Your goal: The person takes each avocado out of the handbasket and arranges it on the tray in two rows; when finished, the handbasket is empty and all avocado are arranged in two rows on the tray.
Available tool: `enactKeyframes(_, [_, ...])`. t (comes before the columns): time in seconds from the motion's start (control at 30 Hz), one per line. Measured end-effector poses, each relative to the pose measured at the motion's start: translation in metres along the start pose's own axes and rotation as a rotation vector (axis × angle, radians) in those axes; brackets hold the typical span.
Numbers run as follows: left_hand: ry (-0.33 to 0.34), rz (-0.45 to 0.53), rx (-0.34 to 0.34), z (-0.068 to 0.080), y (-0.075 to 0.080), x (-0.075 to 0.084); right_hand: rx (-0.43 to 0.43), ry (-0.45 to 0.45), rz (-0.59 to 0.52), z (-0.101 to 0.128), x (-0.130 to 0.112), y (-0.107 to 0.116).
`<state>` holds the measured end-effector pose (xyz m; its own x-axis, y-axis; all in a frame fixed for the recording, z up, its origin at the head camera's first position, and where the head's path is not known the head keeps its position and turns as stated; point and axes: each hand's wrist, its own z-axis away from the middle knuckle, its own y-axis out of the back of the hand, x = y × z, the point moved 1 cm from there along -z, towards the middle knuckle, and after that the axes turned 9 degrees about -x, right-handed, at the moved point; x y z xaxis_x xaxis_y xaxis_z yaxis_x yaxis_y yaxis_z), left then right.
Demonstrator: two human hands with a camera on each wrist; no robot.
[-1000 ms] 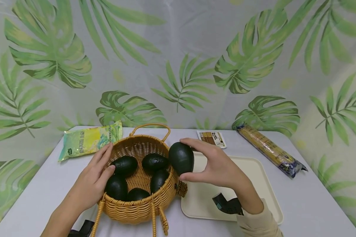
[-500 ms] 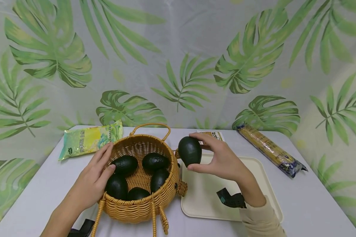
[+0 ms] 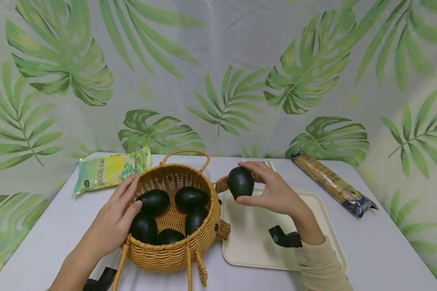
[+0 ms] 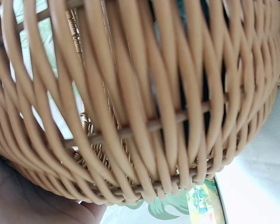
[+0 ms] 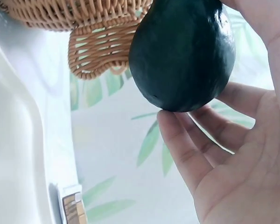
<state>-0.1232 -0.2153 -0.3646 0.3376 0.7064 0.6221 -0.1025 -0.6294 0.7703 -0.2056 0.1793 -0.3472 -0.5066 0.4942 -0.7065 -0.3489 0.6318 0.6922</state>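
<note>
Avocado [image 3: 240, 182] in right hand [image 3: 273, 192] grip

**Bare hands, cream sleeve, black wrist mounts**

Two bare hands are seen. A cream sleeve [image 3: 322, 268] is worn on the right arm, bunched in soft folds just behind the wrist. A black strap [image 3: 285, 238] with an angular black fitting is fastened at the right wrist. The left forearm is left uncovered, and a second black mount [image 3: 101, 279] is seen beneath it at the near edge.
</note>
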Motion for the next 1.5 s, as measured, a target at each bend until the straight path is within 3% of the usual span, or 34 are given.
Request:
enactKeyframes(0.4, [0.003, -0.001, 0.001, 0.0, 0.0, 0.0, -0.007, -0.057, -0.067, -0.002, 0.018, 0.002])
enactKeyframes(0.8, [0.01, -0.002, -0.009, -0.001, 0.0, 0.0, -0.053, -0.171, -0.094, -0.001, 0.048, -0.001])
enactKeyframes(1.5, [0.013, -0.002, -0.008, -0.001, 0.001, 0.0, -0.159, -0.211, 0.099, 0.0, 0.073, -0.008])
